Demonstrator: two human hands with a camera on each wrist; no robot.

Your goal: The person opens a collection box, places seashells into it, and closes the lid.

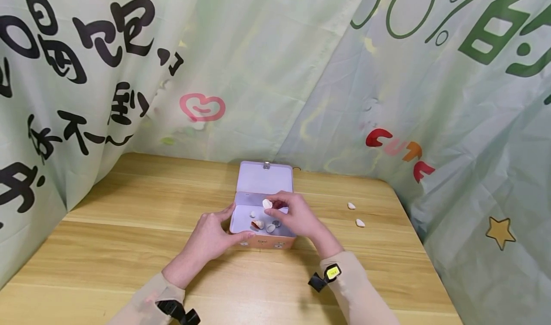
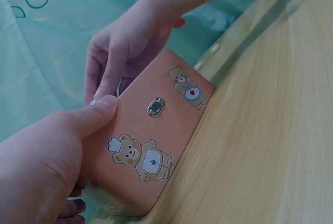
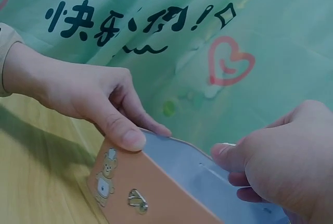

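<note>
A small hinged tin box (image 1: 264, 242), orange outside with bear pictures and pale lilac inside, stands on the table with its lid (image 1: 264, 179) thrown back. My left hand (image 1: 211, 236) holds its left end, thumb at the front rim and fingers along the side. Over the box, my right hand (image 1: 297, 215) pinches a white seashell (image 1: 267, 204) between thumb and fingers. Inside lie a brown-and-white shell (image 1: 258, 224), a pale shell (image 1: 270, 228), a dark ridged shell (image 1: 276, 223) and a small white one (image 1: 252, 214). The left wrist view shows the front clasp (image 2: 155, 107).
Two white shells (image 1: 351, 205) (image 1: 360, 223) lie on the wooden table (image 1: 129, 248) to the right of the box. A printed fabric curtain (image 1: 258, 76) hangs behind the table and along both sides.
</note>
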